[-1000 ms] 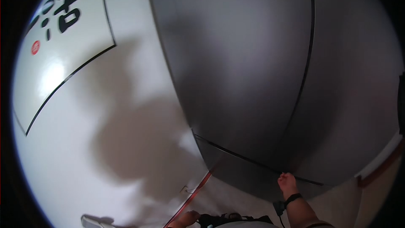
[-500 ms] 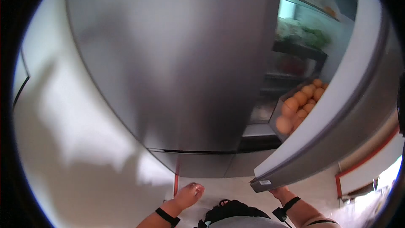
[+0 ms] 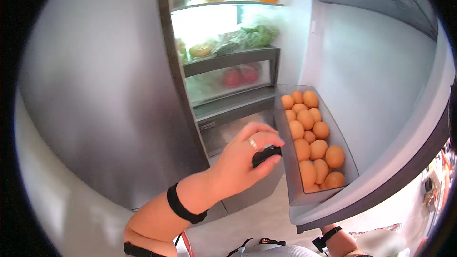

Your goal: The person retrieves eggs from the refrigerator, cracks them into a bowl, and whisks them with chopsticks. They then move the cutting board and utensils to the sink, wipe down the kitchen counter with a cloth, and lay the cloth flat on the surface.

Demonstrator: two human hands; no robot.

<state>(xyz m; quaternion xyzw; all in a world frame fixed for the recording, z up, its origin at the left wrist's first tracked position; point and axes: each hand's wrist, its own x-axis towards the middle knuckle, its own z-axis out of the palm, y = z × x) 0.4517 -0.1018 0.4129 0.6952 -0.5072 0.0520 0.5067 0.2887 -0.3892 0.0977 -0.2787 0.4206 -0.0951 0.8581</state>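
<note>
Many brown eggs (image 3: 318, 149) are held in a long clear bin (image 3: 291, 176), which is mounted low on the inner side of a swung-out refrigerator door (image 3: 381, 90). The eggs are placed just to the right of the left hand (image 3: 250, 154), with the bin's near side wall set between them and the fingertips. Whether that wall is touched by the fingertips cannot be told. The bin's long axis is laid along the door, so that eggs are found both farther out than the hand and nearer to the body, and the hand is pointed across that axis at about the middle of the row.

The left hand is held in a loose curve, thumb and fingers spread apart; no egg is pinched. A dark strip is seen in the gap between them, but it cannot be made out clearly.

Of the two, the left hand is nearer to the eggs. The right hand (image 3: 328, 227) is mostly hidden by the door's lower edge, below and to the right of the left hand, and its grip cannot be told.

Beyond the left hand, leafy greens (image 3: 259, 35) are kept above a drawer (image 3: 195, 88) where red round items (image 3: 232, 78) are stored. To its left, a grey door panel (image 3: 95, 90) is seen.
</note>
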